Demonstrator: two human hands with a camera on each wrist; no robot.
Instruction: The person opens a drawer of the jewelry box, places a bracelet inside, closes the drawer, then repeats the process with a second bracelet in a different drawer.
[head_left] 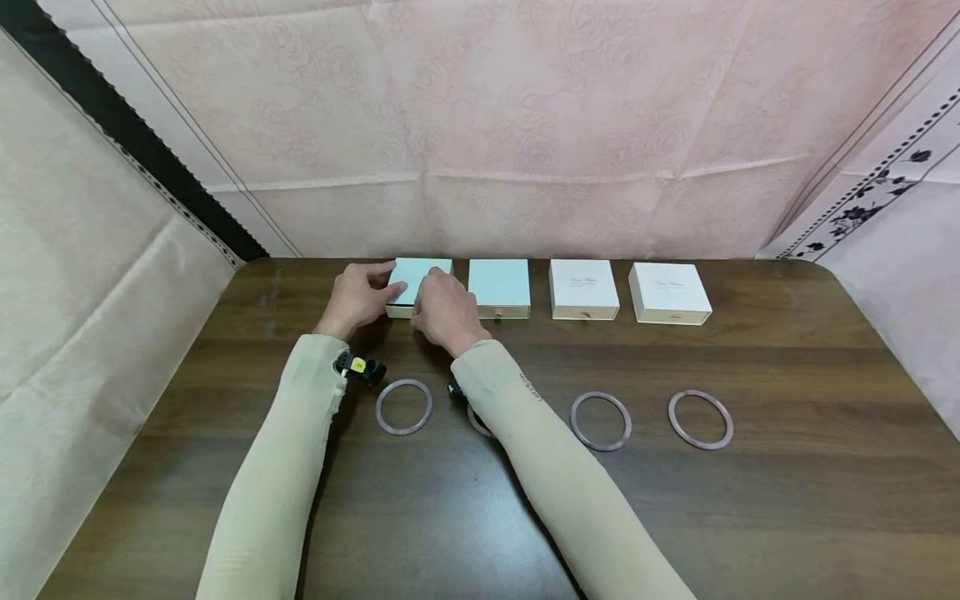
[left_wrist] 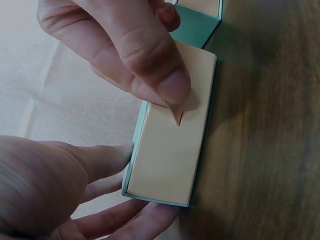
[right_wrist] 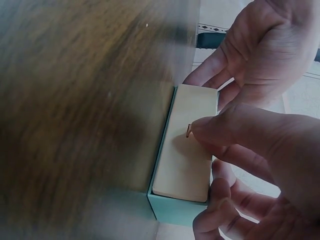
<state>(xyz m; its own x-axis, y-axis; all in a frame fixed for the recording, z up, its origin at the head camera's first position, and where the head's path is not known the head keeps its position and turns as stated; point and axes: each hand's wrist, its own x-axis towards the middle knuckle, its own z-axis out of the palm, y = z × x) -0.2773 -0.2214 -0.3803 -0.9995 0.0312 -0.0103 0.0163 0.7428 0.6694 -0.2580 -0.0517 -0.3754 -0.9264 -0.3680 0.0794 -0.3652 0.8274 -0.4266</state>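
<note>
At the table's back left, my left hand (head_left: 356,296) holds a turquoise drawer box (head_left: 422,268) by its left end, with its thumb on one broad face and fingers on the other side. My right hand (head_left: 448,312) is in front of the same box. Its thumb and forefinger pinch a small ribbon tab (left_wrist: 176,116) in the cream drawer front (left_wrist: 162,160). The drawer front sits flush within the turquoise sleeve. A pale mauve bangle (head_left: 380,408) lies in front of the hands; a second bangle (head_left: 477,425) is mostly covered by the right forearm.
To the right stand another turquoise box (head_left: 498,283), a white box (head_left: 583,283) and a second white box (head_left: 670,287) in one row. Two more bangles lie before them, a nearer one (head_left: 574,417) and one farther right (head_left: 673,412). Pinkish cloth (head_left: 525,125) hangs behind the wooden table (head_left: 787,500).
</note>
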